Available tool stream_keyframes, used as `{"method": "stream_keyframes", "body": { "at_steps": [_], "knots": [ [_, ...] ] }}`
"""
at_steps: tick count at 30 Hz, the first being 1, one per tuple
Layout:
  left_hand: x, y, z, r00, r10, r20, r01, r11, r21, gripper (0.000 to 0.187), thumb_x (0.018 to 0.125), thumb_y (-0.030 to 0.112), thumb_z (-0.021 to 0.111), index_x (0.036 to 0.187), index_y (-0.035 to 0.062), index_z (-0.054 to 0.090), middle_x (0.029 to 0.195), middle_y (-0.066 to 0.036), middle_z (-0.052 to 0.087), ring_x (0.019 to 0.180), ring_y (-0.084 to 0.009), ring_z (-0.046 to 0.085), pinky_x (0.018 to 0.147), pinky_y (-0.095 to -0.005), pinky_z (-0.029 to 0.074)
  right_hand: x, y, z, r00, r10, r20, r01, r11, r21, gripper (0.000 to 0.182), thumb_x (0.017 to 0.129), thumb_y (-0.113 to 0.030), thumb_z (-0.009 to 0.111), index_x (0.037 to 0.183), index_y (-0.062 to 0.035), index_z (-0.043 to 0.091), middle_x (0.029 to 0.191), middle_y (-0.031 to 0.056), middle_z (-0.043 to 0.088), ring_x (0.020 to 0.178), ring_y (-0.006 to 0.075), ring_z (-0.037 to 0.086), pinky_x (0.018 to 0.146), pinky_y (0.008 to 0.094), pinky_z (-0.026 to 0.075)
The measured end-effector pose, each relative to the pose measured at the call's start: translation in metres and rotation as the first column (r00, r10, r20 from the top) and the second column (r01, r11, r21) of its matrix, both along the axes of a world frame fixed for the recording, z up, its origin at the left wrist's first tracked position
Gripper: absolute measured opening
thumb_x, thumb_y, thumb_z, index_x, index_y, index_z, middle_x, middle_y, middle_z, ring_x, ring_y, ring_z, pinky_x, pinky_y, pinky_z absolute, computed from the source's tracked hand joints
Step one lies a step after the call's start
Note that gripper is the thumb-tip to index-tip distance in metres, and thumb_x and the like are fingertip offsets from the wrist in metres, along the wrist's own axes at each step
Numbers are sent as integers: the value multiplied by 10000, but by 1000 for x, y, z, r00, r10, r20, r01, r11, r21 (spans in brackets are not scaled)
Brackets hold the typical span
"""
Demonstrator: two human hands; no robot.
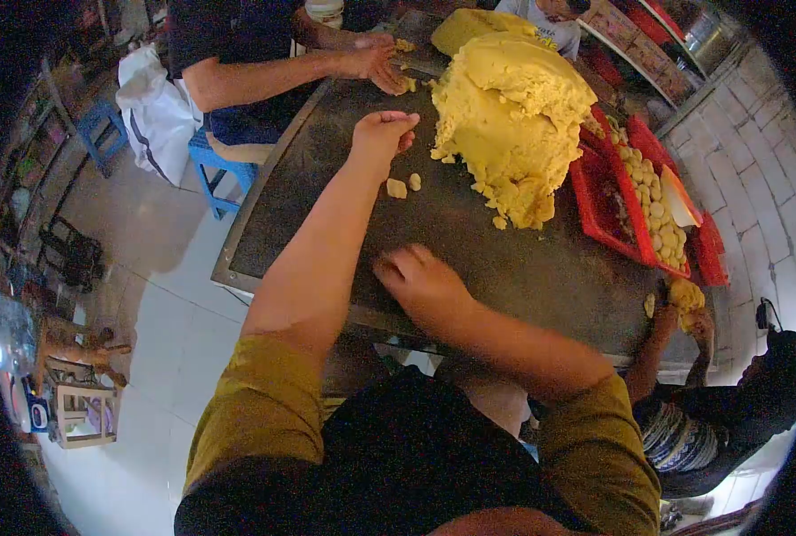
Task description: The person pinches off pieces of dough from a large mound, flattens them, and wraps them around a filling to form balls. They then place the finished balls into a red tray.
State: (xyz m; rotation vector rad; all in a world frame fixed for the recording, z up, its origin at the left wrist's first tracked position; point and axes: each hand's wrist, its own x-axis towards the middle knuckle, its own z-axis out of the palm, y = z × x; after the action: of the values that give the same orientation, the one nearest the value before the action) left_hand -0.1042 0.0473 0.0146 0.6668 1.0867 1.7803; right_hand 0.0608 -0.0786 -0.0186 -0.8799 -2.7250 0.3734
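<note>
My left hand (385, 140) is held above the dark table (318, 210), fingers curled in with thumb and fingertips together. Whatever it pinches, if anything, is hidden. Just below it lie two small dough pieces (397, 188), one flatter and one rounder. Nearer to me, my right hand (422, 284) is palm down over the table's near edge, blurred by motion. Its fingers bend downward, and the underside cannot be seen. A large mound of yellow dough (519, 107) sits to the right of my left hand, apart from both hands.
Red trays (614, 192) stand on the right side, one holding many small dough pieces (650, 201) and a pale scraper-like piece (680, 196). Co-workers' hands (380, 64) handle dough at the far left; another person's hands (687, 308) hold dough at the right. A blue stool (215, 174) stands left.
</note>
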Motion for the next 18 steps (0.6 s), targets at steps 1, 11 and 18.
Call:
{"method": "stream_keyframes", "body": {
  "at_steps": [1, 11, 18],
  "knots": [
    [1, 0, 0, 1000, 10, 8, -10, 1000, 4, 195, 715, 91, 700, 776, 23, 528, 644, -29, 542, 539, -103, 527, 480, -224, 454, 10, -5, 2, 994, 107, -5, -107, 994, 11, 348, 716, -33, 504, 1061, -53, 543, 983, 157, 545, 916, 327, 520, 796, 366, 441],
    [5, -4, 1, 981, -62, -183, 49, 996, -77, 215, 735, 213, 673, 855, 58, 586, 679, -3, 567, 602, -104, 531, 553, -215, 440, 41, 88, 50, 941, -312, 128, 315, 949, -1, 180, 774, -49, 474, 887, -33, 613, 847, 174, 571, 820, 325, 559, 730, 399, 464],
    [3, -1, 1, 992, -46, -119, 41, 998, -44, 195, 726, 140, 696, 807, 49, 544, 656, -5, 543, 555, -85, 518, 483, -211, 440, 31, -8, 3, 973, -163, 164, 144, 982, 122, 272, 769, -78, 462, 1027, -31, 534, 919, 131, 528, 886, 304, 523, 739, 384, 473]
  ]
}}
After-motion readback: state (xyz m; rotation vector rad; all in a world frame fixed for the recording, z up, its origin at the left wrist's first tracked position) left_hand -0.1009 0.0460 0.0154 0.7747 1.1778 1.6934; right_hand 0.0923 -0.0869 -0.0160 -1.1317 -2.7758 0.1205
